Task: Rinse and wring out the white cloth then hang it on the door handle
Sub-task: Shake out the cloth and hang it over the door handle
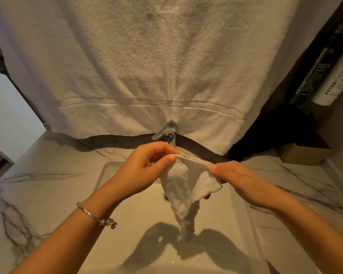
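Observation:
A small white cloth [183, 186] hangs over the basin [115, 218], stretched between both hands and drooping to a point below. My left hand [147, 165] pinches its upper left edge between thumb and fingers. My right hand [238, 180] grips the upper right edge. The chrome tap [166, 134] stands just behind the cloth; no water stream shows. The drain is mostly hidden behind the cloth. No door handle is clearly visible.
A large white towel [151, 66] hangs in front of me above the tap. Marble counter [28, 194] surrounds the basin. At right stand two bottles [325, 76], a dark bundle [273, 131] and a small box [303, 155]. A bracelet sits on my left wrist.

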Available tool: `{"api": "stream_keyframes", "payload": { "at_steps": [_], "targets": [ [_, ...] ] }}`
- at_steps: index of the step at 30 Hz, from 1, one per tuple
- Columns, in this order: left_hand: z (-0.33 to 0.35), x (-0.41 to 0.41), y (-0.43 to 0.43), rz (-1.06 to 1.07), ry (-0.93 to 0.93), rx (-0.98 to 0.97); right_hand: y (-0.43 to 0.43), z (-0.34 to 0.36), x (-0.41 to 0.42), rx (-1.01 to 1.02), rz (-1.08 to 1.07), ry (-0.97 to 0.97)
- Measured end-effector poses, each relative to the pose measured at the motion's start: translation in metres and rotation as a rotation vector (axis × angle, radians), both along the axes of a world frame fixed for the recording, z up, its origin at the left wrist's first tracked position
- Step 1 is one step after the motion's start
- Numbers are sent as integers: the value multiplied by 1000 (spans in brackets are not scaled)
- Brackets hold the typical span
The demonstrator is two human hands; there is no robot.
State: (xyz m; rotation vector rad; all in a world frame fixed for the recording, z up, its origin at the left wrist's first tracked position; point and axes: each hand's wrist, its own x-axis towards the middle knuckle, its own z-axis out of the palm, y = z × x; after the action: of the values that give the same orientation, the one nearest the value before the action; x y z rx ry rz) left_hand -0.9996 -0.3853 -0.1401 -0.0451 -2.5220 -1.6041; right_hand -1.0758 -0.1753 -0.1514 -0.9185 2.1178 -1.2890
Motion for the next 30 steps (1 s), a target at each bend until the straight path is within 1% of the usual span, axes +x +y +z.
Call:
{"api": "stream_keyframes", "payload": {
  "at_steps": [1, 3, 5, 7, 8, 9, 11, 12, 13, 15, 16, 17, 18, 19, 20, 22, 25, 27, 29, 30],
  "targets": [
    [1, -1, -1, -11, -20, 36, 0, 0, -1, 7, -2, 4],
    [2, -1, -3, -40, -69, 171, 0, 0, -3, 5, -58, -12],
    [3, 0, -1, -82, -113, 314, -3, -3, -4, -39, -195, -131],
    [4, 0, 3, -114, -126, 382, -8, -2, -2, -30, -301, -261],
    [5, 0, 6, -116, -123, 398, -11, -3, 0, 33, -323, -241],
    [5, -1, 9, -102, -118, 415, -13, -3, 1, 123, -335, -144],
    [5, -3, 13, -19, -96, 445, -15, -2, 5, 276, -377, 214],
    [4, -4, 14, 40, -87, 452, -15, 0, 6, 251, -402, 316],
    [3, -5, 15, 94, -85, 453, -16, 2, 8, 174, -376, 331],
    [1, -7, 20, 139, -97, 467, -24, 7, 16, -39, -241, 172],
    [1, -8, 24, 128, -106, 498, -28, 7, 20, -83, -184, 110],
    [1, -8, 28, 109, -118, 539, -31, 5, 22, -69, -162, 124],
    [2, -7, 31, 88, -126, 571, -33, 3, 24, -34, -166, 188],
    [3, -7, 32, 64, -129, 590, -35, 0, 25, -31, -198, 262],
    [5, -6, 31, 38, -132, 605, -36, -2, 24, -68, -240, 292],
    [7, -5, 25, 13, -147, 629, -34, -4, 21, -153, -259, 243],
    [2, -4, 12, 42, -198, 565, -27, -6, 14, -187, -123, 157],
    [-4, -3, 4, 58, -246, 467, -20, -7, 9, -210, -94, 30],
    [-8, -3, -6, 121, -308, 245, -12, -7, 2, -157, -126, -83],
    [-10, -3, -11, 162, -325, 129, -9, -5, -3, -99, -157, -105]
  ]
}}
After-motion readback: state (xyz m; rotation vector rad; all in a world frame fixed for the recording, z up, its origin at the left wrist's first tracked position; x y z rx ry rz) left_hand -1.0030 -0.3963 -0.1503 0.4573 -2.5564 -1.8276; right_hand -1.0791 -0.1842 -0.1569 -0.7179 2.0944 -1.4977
